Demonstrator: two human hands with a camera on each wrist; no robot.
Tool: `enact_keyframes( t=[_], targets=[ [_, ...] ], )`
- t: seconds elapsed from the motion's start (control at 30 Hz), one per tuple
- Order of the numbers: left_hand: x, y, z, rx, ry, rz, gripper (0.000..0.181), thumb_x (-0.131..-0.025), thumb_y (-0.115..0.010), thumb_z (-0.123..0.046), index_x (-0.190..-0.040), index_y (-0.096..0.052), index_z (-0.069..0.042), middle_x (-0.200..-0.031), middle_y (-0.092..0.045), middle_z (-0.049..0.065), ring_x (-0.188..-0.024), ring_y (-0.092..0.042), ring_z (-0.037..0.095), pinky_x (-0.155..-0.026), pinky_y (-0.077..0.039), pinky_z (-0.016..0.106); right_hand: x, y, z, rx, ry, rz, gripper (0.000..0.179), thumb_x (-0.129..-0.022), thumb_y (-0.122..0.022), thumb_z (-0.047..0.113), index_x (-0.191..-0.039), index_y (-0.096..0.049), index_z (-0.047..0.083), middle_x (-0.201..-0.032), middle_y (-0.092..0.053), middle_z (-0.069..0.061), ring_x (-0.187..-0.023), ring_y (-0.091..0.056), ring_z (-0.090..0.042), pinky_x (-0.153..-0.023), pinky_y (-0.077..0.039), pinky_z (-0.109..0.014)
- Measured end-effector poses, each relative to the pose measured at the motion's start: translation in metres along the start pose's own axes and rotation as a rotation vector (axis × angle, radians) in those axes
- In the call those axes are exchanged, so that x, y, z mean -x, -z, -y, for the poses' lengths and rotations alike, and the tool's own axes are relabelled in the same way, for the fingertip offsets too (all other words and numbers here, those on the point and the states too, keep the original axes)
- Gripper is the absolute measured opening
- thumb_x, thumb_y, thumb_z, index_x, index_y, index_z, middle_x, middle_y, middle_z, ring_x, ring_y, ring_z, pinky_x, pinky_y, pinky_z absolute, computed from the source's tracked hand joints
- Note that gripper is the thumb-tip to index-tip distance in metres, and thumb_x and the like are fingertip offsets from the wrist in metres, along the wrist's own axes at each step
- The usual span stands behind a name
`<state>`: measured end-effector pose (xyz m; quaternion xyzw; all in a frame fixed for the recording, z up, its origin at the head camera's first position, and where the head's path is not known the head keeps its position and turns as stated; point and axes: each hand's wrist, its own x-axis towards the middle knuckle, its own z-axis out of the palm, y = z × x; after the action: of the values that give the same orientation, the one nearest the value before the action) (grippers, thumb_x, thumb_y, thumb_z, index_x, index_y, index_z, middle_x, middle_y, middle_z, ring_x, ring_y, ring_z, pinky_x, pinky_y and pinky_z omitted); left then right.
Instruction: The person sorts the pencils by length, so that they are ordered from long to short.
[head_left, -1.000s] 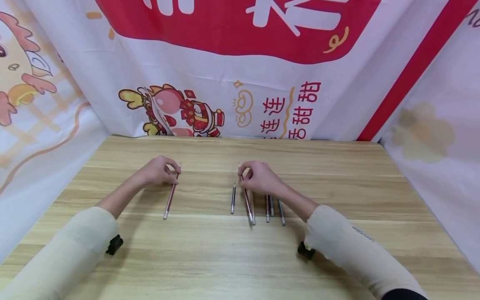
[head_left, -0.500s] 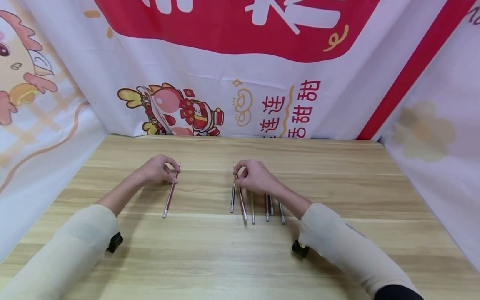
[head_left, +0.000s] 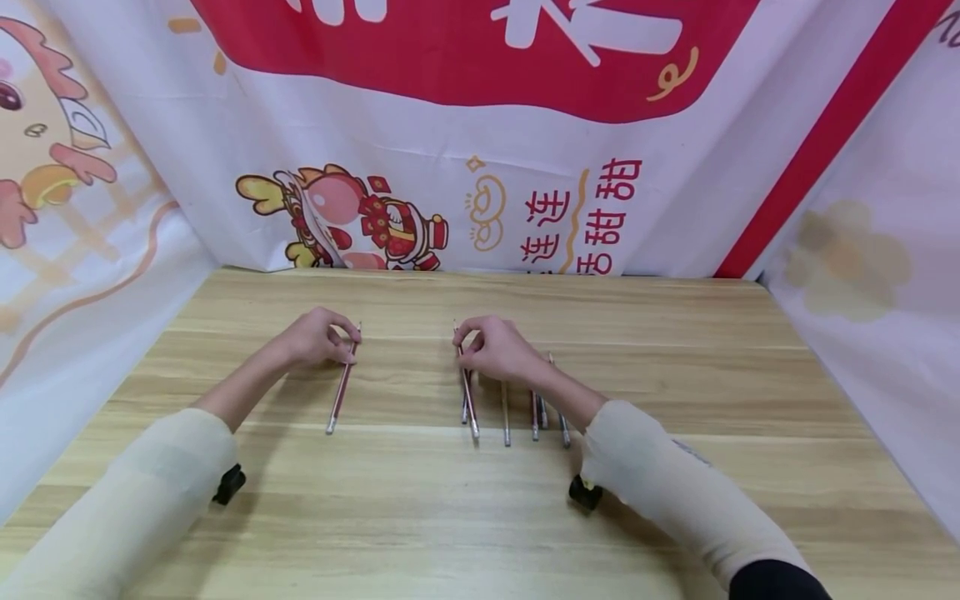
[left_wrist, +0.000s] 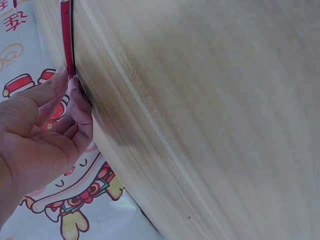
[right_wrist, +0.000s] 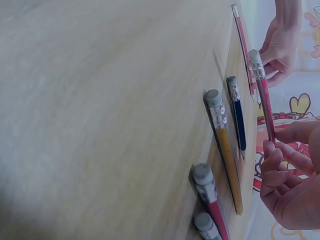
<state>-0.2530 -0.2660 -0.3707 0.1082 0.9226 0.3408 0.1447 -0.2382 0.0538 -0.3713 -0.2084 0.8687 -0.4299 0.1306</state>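
Note:
My left hand [head_left: 312,340] pinches a red pencil [head_left: 341,392] near its pointed end; the eraser end points toward me, close over the table. In the left wrist view, thumb and fingers meet on that pencil's red shaft [left_wrist: 67,37]. Farther right, my right hand [head_left: 498,348] pinches another red pencil [head_left: 470,404] between thumb and fingers. This one overlaps a short dark blue pencil in the head view; the right wrist view shows the dark blue pencil [right_wrist: 239,117] lying on the table beside it, and the held pencil's eraser end [right_wrist: 255,59] raised.
A yellow pencil [head_left: 506,412] lies just right of the held one. Several more pencils, among them a red pencil [head_left: 535,414] and a grey-looking pencil [head_left: 564,429], lie partly under the right forearm. A printed cloth [head_left: 420,142] hangs at the wooden table's [head_left: 420,508] far edge.
My right hand has moved left with its red pencil, away from the yellow pencil and over the short dark blue one. The left hand and its pencil have stayed in place.

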Motion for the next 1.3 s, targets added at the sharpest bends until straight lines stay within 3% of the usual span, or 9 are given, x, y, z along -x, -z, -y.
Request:
enact_keyframes(
  t=[0.53, 0.97, 1.3],
  targets=[
    [0.0, 0.0, 0.001, 0.01, 0.003, 0.004, 0.031, -0.085, -0.081, 0.005, -0.113, -0.07, 0.011, -0.085, -0.075, 0.015, -0.074, -0.069, 0.016, -0.07, -0.054, 0.028, -0.012, -0.015, 0.001, -0.045, 0.002, 0.009, 0.023, -0.087, -0.076, -0.002, -0.11, -0.072, 0.0, -0.086, -0.077, -0.01, -0.077, -0.072, -0.016, -0.062, -0.052, -0.021],
    [-0.001, -0.001, 0.003, 0.018, 0.004, 0.0, 0.031, -0.085, -0.08, 0.004, -0.114, -0.069, 0.011, -0.085, -0.075, 0.016, -0.075, -0.069, 0.016, -0.072, -0.053, 0.027, -0.023, -0.027, 0.012, -0.065, 0.001, 0.039, 0.024, -0.088, -0.075, -0.002, -0.111, -0.072, 0.0, -0.086, -0.077, -0.009, -0.075, -0.072, -0.022, -0.057, -0.052, -0.022],
    [-0.001, 0.0, 0.002, 0.012, 0.019, 0.011, 0.032, -0.086, -0.08, 0.004, -0.115, -0.069, 0.011, -0.088, -0.075, 0.017, -0.076, -0.069, 0.017, -0.073, -0.054, 0.027, -0.03, -0.035, 0.023, -0.038, 0.023, 0.042, 0.024, -0.087, -0.076, 0.0, -0.111, -0.072, 0.0, -0.083, -0.076, -0.009, -0.069, -0.066, -0.011, -0.057, -0.049, -0.02]
  ],
)
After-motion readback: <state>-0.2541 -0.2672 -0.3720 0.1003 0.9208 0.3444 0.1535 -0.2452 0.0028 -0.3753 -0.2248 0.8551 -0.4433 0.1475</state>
